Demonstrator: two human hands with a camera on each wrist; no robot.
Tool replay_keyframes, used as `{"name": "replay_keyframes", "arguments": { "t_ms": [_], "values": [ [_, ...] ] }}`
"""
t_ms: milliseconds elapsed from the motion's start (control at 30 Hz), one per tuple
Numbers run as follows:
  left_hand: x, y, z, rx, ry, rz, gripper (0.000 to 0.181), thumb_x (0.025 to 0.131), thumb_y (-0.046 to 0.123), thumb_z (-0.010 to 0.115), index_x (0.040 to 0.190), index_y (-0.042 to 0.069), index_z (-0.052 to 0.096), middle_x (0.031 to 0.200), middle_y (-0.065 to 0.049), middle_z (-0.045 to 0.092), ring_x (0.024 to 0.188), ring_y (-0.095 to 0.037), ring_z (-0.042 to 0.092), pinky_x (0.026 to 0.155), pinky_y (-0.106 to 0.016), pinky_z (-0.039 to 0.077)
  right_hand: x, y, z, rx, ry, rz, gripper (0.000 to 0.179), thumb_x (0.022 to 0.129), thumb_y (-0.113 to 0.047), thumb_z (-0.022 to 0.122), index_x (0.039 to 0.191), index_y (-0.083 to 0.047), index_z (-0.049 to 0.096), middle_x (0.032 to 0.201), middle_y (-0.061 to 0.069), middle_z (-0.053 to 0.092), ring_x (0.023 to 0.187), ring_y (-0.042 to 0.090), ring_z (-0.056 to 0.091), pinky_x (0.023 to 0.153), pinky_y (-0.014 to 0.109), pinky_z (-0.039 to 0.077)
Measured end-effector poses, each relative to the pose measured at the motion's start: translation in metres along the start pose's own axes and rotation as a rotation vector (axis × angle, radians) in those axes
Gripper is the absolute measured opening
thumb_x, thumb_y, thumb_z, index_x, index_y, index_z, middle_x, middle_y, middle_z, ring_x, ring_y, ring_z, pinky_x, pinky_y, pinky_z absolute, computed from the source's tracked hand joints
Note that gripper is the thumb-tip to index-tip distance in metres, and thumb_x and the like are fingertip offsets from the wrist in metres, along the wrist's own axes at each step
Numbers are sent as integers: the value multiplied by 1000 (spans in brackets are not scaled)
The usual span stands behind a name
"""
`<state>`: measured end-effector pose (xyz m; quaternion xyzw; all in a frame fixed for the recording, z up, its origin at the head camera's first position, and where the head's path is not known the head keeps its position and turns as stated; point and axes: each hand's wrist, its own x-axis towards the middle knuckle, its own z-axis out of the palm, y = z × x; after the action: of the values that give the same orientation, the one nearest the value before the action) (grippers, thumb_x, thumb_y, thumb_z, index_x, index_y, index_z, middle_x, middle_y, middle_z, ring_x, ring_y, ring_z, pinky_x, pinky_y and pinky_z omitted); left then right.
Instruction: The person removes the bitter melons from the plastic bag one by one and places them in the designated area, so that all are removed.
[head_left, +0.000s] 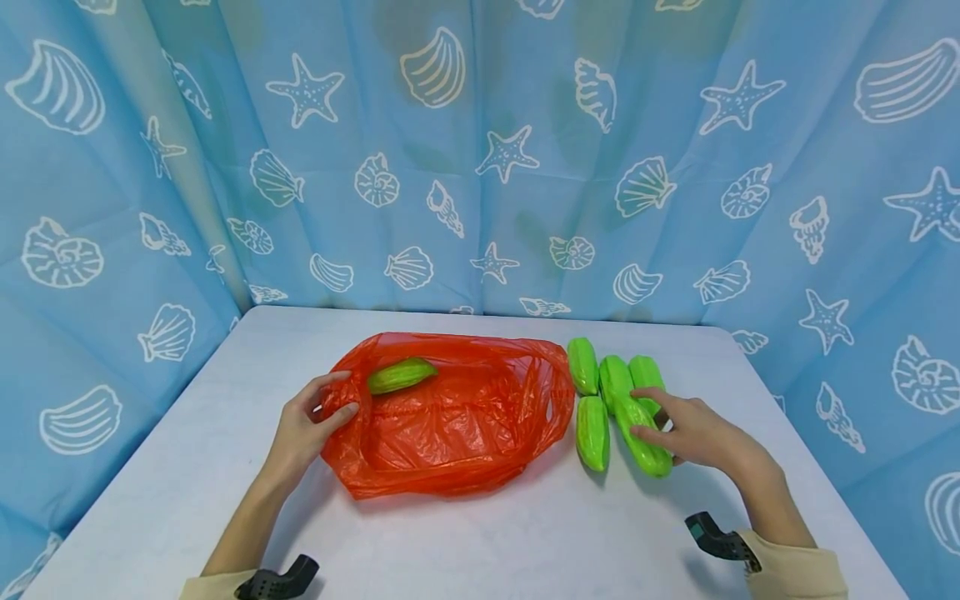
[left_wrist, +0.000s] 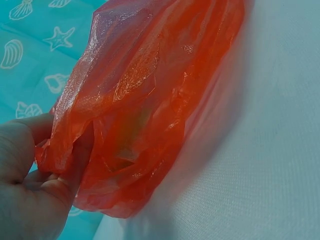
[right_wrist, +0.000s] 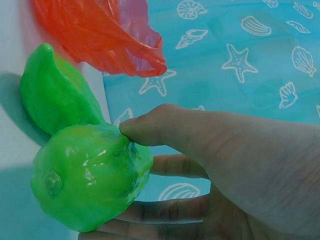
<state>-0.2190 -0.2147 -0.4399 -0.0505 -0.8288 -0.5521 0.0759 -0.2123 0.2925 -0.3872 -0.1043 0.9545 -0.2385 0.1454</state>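
Note:
In the head view a red plastic bag (head_left: 442, 479) lies on its side, mouth spread wide. My left hand (head_left: 309, 425) pinches the bag's left edge between thumb and fingers; in the left wrist view bunched red film (left_wrist: 57, 155) sits in that grip. One green gourd (head_left: 401, 377), ribbed and cucumber-like, lies in the left part of the bag. On the right, my right hand (head_left: 693, 429) holds another glossy gourd (head_left: 642, 442), thumb on one side and fingers on the other. The right wrist view shows this gourd (right_wrist: 90, 180) end on, with a round nub.
Several more gourds (head_left: 592, 433) lie close together right of the bag, around the held one. A white table (head_left: 480, 550) carries everything. Behind and beside it hangs a blue curtain (head_left: 480, 225) with white shells and starfish.

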Motion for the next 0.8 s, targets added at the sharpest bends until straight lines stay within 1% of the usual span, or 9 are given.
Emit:
{"name": "replay_keyframes", "arguments": {
  "t_ms": [100, 233, 333, 533, 667, 800],
  "values": [
    [0, 0, 1, 8, 3, -4, 51, 83, 34, 64, 130, 29, 44, 136, 0, 44, 121, -22, 46, 82, -23, 53, 0, 1, 1, 4, 0, -2, 68, 83, -42, 61, 137, -13, 32, 98, 12, 58, 69, 12, 58, 55, 26, 53],
    [1, 1, 1, 18, 0, 4, 52, 84, 33, 63, 131, 27, 43, 137, -2, 43, 121, -23, 45, 82, -21, 52, 0, 3, 2, 2, 4, -4, 68, 82, -43, 62, 137, -12, 33, 99, 13, 58, 73, 13, 58, 54, 26, 54],
    [1, 1, 1, 5, -3, 0, 52, 83, 35, 63, 130, 28, 43, 137, -1, 43, 122, -23, 45, 82, -23, 53, 1, 5, 3, 7, 2, 3, 69, 82, -43, 62, 137, -13, 33, 100, 13, 58, 73, 13, 58, 54, 27, 54],
    [3, 2, 1, -9, -6, 0, 51, 83, 34, 63, 130, 28, 44, 138, -2, 43, 121, -24, 46, 81, -27, 54, 4, 8, 6, 18, 4, 19, 69, 82, -44, 61, 137, -13, 33, 99, 12, 58, 69, 12, 58, 55, 27, 53],
    [6, 5, 3, 12, -1, 5, 51, 84, 31, 63, 131, 27, 43, 137, -4, 43, 121, -26, 45, 80, -26, 54, 7, 10, 6, 21, 9, 18, 69, 82, -43, 61, 137, -12, 33, 98, 12, 58, 68, 12, 58, 55, 26, 53],
    [8, 6, 4, 26, -5, 8, 51, 85, 32, 62, 132, 27, 43, 138, -5, 42, 122, -27, 44, 81, -26, 53, 13, 11, 7, 30, 19, 23, 69, 83, -43, 61, 137, -11, 33, 99, 13, 59, 72, 13, 58, 56, 28, 54]
  ]
}}
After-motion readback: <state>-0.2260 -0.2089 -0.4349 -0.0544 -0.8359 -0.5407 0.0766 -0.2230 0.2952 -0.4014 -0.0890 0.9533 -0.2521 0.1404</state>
